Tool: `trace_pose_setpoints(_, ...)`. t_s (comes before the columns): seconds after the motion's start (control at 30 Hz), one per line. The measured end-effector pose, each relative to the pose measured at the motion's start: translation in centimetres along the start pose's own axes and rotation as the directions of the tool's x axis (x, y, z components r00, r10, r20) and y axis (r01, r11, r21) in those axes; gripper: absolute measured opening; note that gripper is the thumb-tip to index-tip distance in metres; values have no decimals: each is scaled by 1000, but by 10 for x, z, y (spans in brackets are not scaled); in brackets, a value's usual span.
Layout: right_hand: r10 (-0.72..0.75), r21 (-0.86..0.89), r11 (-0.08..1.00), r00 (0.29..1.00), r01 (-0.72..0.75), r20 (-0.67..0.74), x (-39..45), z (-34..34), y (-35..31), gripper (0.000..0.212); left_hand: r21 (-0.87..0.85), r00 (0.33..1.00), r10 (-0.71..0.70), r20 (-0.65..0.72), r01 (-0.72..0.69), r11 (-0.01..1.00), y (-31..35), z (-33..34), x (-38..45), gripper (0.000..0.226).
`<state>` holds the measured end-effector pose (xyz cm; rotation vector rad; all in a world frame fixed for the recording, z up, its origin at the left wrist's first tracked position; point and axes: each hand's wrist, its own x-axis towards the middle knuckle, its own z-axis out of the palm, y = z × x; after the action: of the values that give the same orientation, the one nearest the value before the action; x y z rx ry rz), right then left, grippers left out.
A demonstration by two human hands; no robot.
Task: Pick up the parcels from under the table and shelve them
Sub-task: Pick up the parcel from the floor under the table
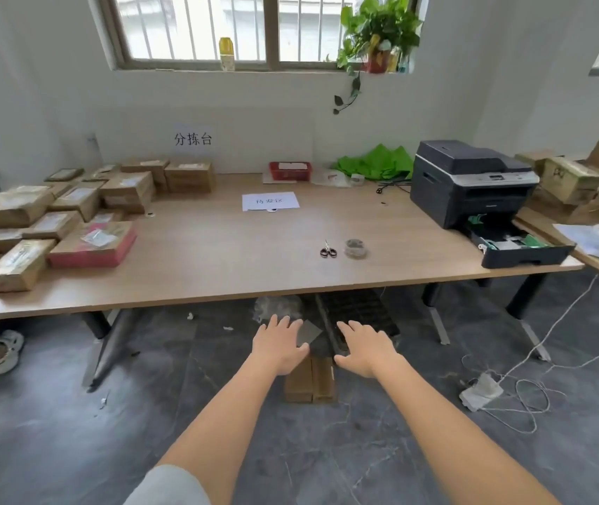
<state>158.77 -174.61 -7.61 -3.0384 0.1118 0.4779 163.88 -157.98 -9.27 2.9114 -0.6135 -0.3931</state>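
Head view had your two bare forearms reaching out over the dark grey marbled floor tiles (72,431). Your left hand (280,346) and right hand (365,349) were spread wide, fingers splayed, holding nothing, hovering above a brown cardboard parcel (310,380) lying on the floor just in front of the table edge. A white power strip with tangled cord (480,391) lay to your right. Beyond stood the long light-wood table (218,256), with small scissors (328,249) and a clear tape roll (355,248) near its middle, taped cardboard parcels stacked on the left (54,216), a dark grey printer with its tray open (473,184) on the right. A barred window (218,27) and green trailing plant (378,31) topped the white wall.
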Motion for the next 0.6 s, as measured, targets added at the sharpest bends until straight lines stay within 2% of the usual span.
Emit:
trace_pose_setpoints(0.27, -30, -1, 1000, 998, 30, 55, 133, -2, 38, 76, 8, 993, -52, 105, 51, 999, -14, 12, 124, 64)
trace_pose_setpoints(0.6, -126, -10, 991, 973, 131, 193, 287, 54, 85, 80, -6, 957, -174, 234, 180, 984, -27, 74, 260, 65)
